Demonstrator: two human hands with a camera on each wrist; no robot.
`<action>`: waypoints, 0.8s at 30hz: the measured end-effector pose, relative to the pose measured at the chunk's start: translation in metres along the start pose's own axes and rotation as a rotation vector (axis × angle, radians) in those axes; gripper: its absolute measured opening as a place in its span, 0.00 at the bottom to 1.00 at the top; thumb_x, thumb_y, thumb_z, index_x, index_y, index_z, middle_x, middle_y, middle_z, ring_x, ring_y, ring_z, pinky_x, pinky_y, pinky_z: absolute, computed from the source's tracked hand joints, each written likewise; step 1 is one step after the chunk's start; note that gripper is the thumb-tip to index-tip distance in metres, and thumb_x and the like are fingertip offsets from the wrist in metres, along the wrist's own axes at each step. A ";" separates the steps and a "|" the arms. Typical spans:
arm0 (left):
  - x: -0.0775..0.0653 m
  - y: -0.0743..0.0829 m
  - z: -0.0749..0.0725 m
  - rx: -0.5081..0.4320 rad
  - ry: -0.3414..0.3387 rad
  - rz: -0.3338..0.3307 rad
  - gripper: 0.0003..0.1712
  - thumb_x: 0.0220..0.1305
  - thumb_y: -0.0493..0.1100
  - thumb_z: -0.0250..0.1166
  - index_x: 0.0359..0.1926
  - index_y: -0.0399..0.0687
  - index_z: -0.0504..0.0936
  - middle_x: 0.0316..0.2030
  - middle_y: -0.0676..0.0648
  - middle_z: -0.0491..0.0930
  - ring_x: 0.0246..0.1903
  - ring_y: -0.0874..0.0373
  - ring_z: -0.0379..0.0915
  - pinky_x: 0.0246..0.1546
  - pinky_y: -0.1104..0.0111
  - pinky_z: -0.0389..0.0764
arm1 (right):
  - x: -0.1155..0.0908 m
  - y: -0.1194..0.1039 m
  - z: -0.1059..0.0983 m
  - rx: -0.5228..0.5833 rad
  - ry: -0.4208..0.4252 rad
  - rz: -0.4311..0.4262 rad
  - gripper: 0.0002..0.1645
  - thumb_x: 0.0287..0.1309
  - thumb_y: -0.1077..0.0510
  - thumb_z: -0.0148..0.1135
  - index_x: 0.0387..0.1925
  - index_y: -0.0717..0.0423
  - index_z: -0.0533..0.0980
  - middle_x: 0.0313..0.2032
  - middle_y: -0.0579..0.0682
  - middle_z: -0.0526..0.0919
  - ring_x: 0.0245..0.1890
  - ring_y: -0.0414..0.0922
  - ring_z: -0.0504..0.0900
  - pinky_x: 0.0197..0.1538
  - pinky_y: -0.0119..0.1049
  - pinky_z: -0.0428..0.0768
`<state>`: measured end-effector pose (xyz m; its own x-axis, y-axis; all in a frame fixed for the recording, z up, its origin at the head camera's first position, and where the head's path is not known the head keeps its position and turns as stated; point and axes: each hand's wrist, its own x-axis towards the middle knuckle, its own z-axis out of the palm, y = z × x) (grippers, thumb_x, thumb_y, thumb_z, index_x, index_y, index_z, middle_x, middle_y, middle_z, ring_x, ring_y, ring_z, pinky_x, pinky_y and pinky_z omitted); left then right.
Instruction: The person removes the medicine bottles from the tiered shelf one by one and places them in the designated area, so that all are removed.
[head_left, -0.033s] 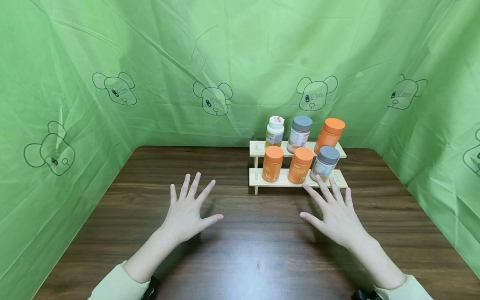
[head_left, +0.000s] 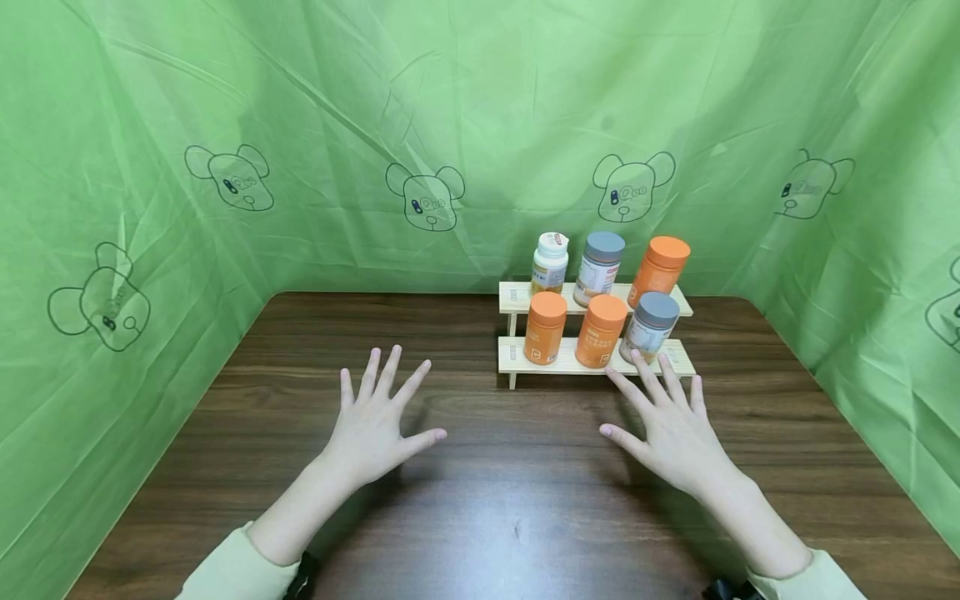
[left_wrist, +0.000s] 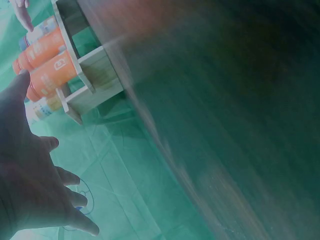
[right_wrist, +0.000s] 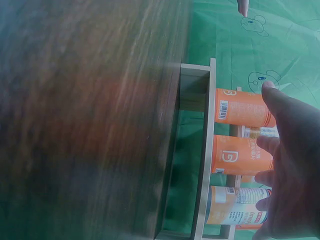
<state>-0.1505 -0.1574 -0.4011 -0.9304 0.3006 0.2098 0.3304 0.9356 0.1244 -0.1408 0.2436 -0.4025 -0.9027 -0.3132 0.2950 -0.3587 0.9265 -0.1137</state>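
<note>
Both hands hold nothing, fingers straight and spread. In the head view my left hand (head_left: 369, 429) is above the table, left of a two-step wooden rack (head_left: 512, 357). My right hand (head_left: 678, 437) is in front of the rack's right end. Its fingertips overlap the lower step and the base of a grey-lidded bottle (head_left: 651, 323); contact cannot be told. Beside that bottle stand an orange bottle (head_left: 600, 333) and another orange bottle (head_left: 545, 329). The upper step bears a white bottle (head_left: 551, 262), a second grey-lidded bottle (head_left: 599, 268) and a third orange bottle (head_left: 660, 268).
A dark wood-grain table (head_left: 480, 475) lies under the hands and the rack. Green cloth (head_left: 330, 108) with bear-head outlines hangs behind the table and along both sides. Light reflects off the table's near middle.
</note>
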 end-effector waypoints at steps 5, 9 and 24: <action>0.000 0.000 -0.001 0.014 0.009 0.002 0.54 0.49 0.81 0.51 0.73 0.74 0.42 0.74 0.45 0.35 0.72 0.43 0.25 0.63 0.34 0.31 | -0.001 0.000 0.000 -0.001 0.001 -0.003 0.46 0.56 0.28 0.53 0.71 0.37 0.54 0.75 0.44 0.40 0.73 0.59 0.37 0.63 0.72 0.34; 0.001 0.000 -0.002 0.009 0.018 0.002 0.54 0.49 0.81 0.52 0.73 0.75 0.42 0.74 0.45 0.35 0.72 0.42 0.26 0.63 0.35 0.30 | -0.001 -0.001 -0.002 0.002 -0.002 -0.003 0.46 0.56 0.28 0.53 0.71 0.37 0.54 0.75 0.44 0.40 0.73 0.59 0.36 0.63 0.72 0.35; 0.008 0.002 -0.009 -0.003 0.043 0.002 0.53 0.49 0.81 0.50 0.72 0.76 0.41 0.74 0.47 0.33 0.72 0.45 0.21 0.64 0.36 0.28 | 0.000 0.001 -0.010 0.014 0.008 0.015 0.47 0.55 0.29 0.55 0.72 0.34 0.52 0.74 0.48 0.43 0.73 0.57 0.34 0.63 0.73 0.38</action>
<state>-0.1557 -0.1544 -0.3905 -0.9219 0.2946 0.2516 0.3332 0.9342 0.1272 -0.1388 0.2470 -0.3932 -0.9059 -0.2976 0.3012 -0.3487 0.9279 -0.1318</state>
